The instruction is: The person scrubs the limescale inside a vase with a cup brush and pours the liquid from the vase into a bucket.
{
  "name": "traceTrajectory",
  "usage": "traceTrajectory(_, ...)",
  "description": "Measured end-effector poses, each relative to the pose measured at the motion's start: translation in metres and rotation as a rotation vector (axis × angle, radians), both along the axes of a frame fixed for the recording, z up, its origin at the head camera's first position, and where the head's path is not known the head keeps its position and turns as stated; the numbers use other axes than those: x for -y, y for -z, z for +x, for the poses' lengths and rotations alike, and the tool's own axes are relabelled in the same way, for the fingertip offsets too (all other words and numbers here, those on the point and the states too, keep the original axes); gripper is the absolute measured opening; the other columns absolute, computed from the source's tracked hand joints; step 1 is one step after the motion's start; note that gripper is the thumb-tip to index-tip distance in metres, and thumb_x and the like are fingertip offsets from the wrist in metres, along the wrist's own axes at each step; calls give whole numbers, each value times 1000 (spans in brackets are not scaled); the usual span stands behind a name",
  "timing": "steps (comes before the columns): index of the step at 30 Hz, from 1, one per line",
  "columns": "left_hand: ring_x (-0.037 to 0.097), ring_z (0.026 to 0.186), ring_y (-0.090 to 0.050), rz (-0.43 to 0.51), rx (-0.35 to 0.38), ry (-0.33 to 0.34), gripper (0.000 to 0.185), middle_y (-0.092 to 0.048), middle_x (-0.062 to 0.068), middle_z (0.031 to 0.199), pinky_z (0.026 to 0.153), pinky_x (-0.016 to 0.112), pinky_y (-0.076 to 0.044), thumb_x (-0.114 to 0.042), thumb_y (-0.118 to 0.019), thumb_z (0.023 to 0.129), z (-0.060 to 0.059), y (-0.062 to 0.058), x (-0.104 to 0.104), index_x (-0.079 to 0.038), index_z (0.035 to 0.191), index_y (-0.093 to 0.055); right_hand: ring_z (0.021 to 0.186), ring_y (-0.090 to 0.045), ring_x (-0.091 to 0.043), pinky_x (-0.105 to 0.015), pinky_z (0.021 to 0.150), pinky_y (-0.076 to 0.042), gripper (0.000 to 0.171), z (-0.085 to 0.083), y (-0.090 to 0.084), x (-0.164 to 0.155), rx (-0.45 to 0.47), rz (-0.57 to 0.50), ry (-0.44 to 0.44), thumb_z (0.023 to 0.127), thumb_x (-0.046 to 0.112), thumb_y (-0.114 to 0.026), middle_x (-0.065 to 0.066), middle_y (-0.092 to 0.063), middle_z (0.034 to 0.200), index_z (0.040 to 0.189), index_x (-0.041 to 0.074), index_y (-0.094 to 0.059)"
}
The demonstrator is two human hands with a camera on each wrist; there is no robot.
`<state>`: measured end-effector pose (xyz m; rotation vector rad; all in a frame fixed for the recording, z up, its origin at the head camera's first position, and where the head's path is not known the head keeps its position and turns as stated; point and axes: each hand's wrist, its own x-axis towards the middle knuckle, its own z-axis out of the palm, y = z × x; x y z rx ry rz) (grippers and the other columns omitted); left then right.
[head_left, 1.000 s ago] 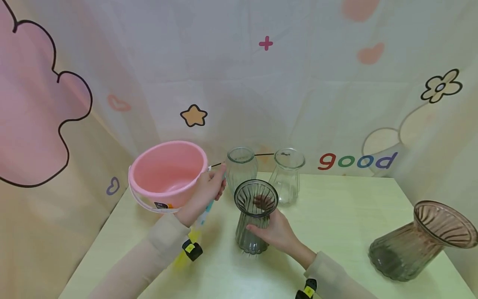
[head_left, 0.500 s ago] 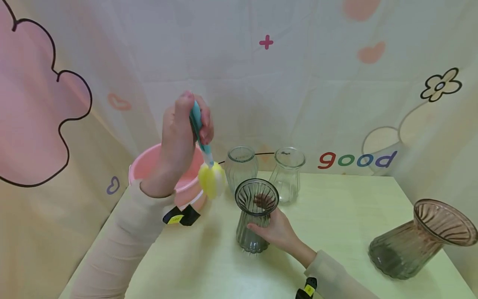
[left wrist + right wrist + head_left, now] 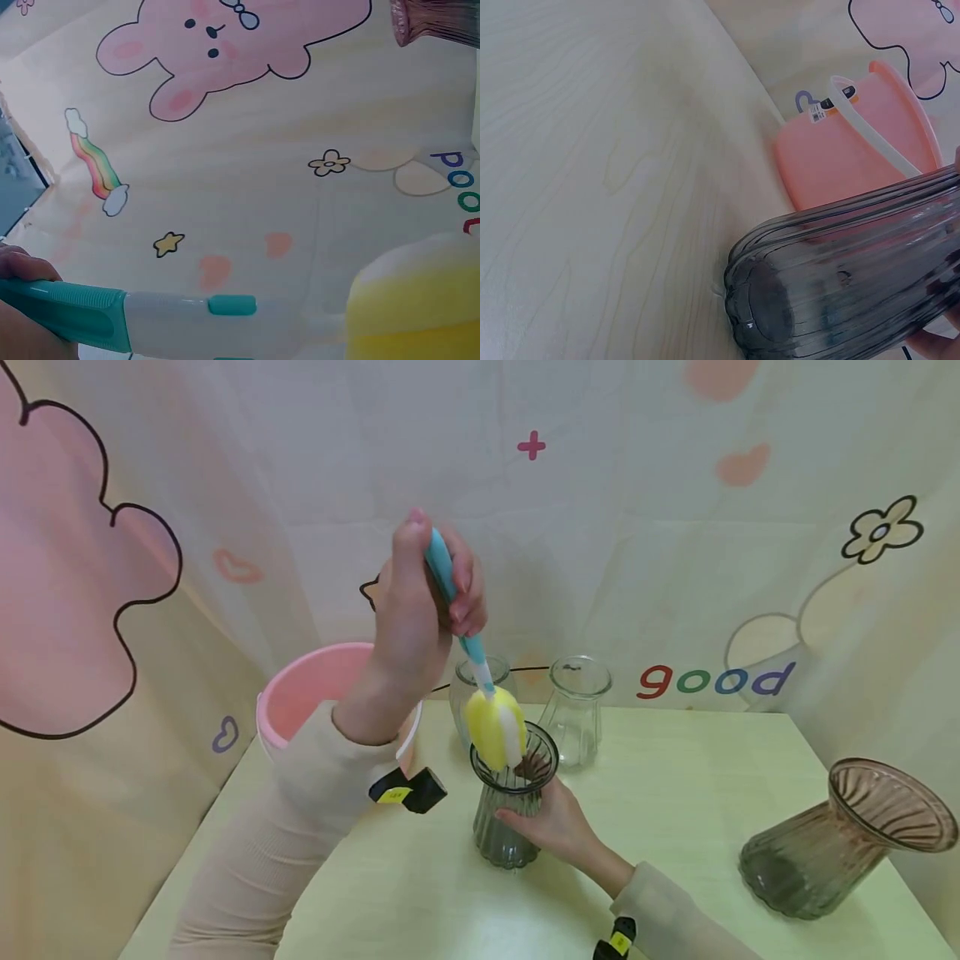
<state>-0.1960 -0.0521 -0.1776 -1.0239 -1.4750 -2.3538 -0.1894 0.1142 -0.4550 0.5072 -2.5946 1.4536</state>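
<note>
My left hand (image 3: 427, 618) grips the teal handle of a sponge bottle brush (image 3: 495, 727), head down. The brush's yellow and white sponge overlaps the mouth of a grey ribbed glass vase (image 3: 506, 835) in the head view; how deep it sits I cannot tell. In the left wrist view the teal handle (image 3: 82, 315) lies in the curled fingers. My right hand (image 3: 558, 827) holds the grey vase around its side, the thumb in front and fingers behind the glass. The right wrist view shows the vase's base (image 3: 769, 300) close up.
A pink bucket (image 3: 281, 702) stands at the left, partly behind my left arm. Two clear glass vases, one at the back right (image 3: 577, 727) and one behind the brush (image 3: 461, 710), stand by the curtain. A brownish glass vase (image 3: 817, 852) is at the table's right.
My left hand has lifted the brush from beside the bucket, then moved it right, over the grey vase's mouth. The right hand and the vase have stayed in place.
</note>
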Motion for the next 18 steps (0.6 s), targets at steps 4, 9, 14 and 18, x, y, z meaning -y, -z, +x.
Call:
traceTrajectory(4, 15, 39, -29, -35, 51, 33, 48, -35, -2, 46, 41, 28, -27, -31, -21, 97, -9, 16, -7, -14, 57, -41, 115, -53, -24, -44, 92, -44, 71, 0, 2, -1, -7, -6, -4, 73, 27, -78, -4, -53, 125, 131, 14, -39)
traceTrajectory(9, 15, 40, -30, -52, 115, 40, 47, -36, -1, 46, 43, 28, -28, -33, -23, 97, -15, 33, -14, -13, 58, -42, 114, -53, -22, -44, 90, -45, 72, 1, 2, -1, -23, -17, -12, 72, 24, -78, -3, -53, 124, 132, 15, -39)
traceTrajectory(14, 15, 41, -31, -80, 135, 34, 47, -36, -2, 47, 43, 28, -29, -34, -25, 97, -16, 47, -19, -13, 59, -41, 113, -54, -21, -43, 90, -45, 71, 1, 3, -1, -36, -19, -17, 72, 23, -78, -2, -54, 122, 131, 15, -39)
traceTrajectory(18, 14, 41, -32, -102, 128, 24, 45, -36, -3, 47, 43, 27, -30, -34, -26, 97, -16, 59, -24, -13, 60, -41, 109, -55, -20, -42, 88, -46, 69, 1, 3, -1, -30, -22, -8, 72, 24, -78, -2, -56, 118, 129, 13, -41)
